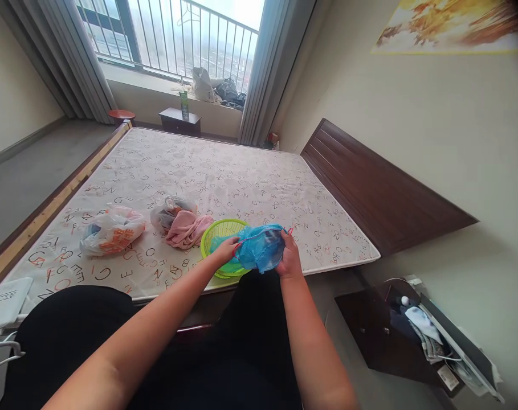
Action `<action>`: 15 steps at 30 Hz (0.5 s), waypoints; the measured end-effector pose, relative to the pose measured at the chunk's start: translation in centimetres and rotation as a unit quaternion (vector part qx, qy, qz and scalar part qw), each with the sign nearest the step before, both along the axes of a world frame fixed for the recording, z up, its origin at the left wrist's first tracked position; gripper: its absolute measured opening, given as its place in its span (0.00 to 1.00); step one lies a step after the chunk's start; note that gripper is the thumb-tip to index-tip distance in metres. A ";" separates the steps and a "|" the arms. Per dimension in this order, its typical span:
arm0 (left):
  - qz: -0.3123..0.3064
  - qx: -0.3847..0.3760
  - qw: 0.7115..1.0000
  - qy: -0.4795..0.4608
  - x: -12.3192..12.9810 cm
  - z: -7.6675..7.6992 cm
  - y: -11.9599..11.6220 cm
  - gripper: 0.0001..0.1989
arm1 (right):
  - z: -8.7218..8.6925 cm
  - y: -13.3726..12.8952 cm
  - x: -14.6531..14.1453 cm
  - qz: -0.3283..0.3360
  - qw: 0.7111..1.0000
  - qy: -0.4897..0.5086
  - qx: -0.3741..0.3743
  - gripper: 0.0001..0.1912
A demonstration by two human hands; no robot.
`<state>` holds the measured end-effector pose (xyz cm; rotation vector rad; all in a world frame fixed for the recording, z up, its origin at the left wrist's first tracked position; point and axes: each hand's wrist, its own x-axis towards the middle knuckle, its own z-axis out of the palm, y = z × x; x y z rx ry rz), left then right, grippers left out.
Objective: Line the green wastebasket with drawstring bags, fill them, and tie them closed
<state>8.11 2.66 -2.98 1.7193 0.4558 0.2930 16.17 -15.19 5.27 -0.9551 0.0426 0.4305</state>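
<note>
A blue translucent bag with a pink drawstring is stretched between my two hands; something dark shows through its right part. My left hand is closed on the bag's left edge. Its right edge is gripped by my right hand, close to a pink loop of the string. Below and left of the bag, a green plastic basket rests at the mattress's near edge with blue-green material inside. A pink cloth lies left of the basket, against a clear plastic bag.
Another plastic bag lies on the lettered mattress at the left. A white box-like object is at the lower left. The dark headboard stands right, with a cluttered nightstand nearer. A small table stands by the window.
</note>
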 end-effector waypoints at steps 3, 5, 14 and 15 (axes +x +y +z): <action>0.098 0.045 0.994 -0.030 0.6 1.0 -0.5 0.21 | -0.7 0.2 -0.2 -0.007 0.999 -0.016 -0.032 0.15; 0.081 0.121 0.988 -0.057 0.5 1.7 -1.2 0.25 | -1.3 0.6 -0.5 -0.019 0.998 -0.027 -0.047 0.17; 0.082 0.274 0.952 0.106 -0.5 3.5 3.8 0.21 | -3.3 -0.5 1.3 0.026 0.966 -0.116 -0.230 0.24; 0.102 0.269 0.952 0.102 -0.7 4.0 4.7 0.21 | -3.2 -0.9 1.2 0.013 0.938 -0.153 -0.310 0.28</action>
